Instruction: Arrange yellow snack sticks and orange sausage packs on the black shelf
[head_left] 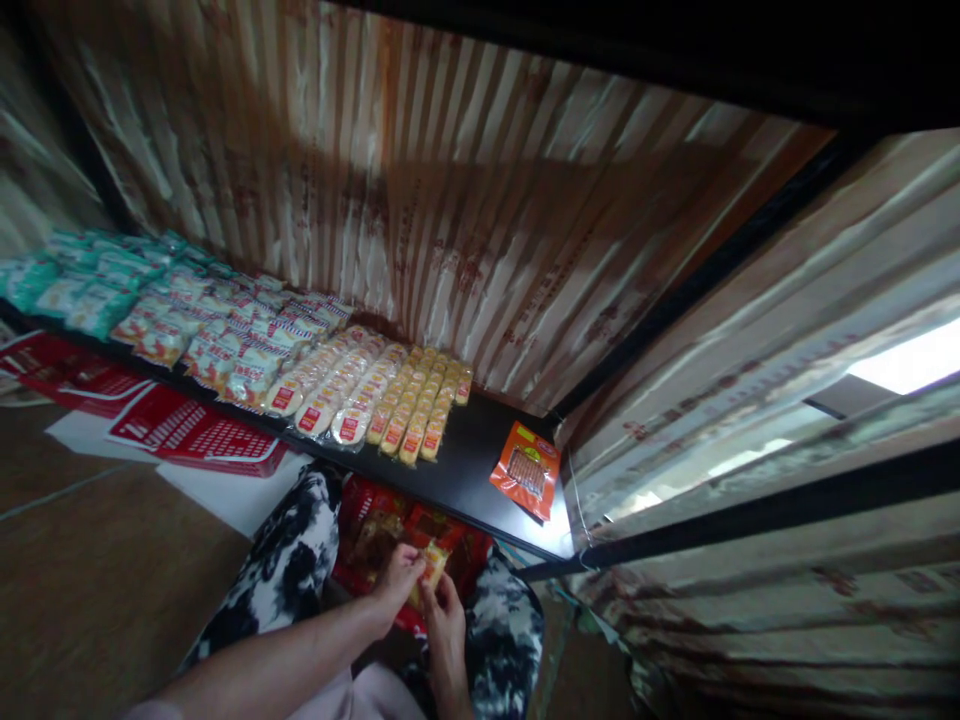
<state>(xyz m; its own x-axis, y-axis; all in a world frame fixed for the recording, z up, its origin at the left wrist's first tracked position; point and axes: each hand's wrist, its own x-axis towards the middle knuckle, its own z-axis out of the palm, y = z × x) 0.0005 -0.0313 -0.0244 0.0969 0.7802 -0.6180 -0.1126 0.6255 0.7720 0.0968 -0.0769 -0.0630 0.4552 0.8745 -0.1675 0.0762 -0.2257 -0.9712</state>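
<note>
Both my hands are low in the picture, over a red basket [358, 497] of snack packets that rests between my knees. My left hand [396, 582] and my right hand [444, 606] are closed together on one small yellow snack packet [432, 566], pinching it from both sides. Above them runs a black shelf [472, 465]. Rows of yellow-and-red packets [420, 405] lie on it, and one orange packet [526, 468] lies alone near its right end.
Further left the shelf holds rows of white-and-red packets [330, 390], pink-and-white packets [232, 340] and green packets [75, 280]. Red printed sheets [187, 430] lie on the floor at left. Corrugated metal [465, 210] backs the shelf. My patterned trouser legs [292, 560] flank the basket.
</note>
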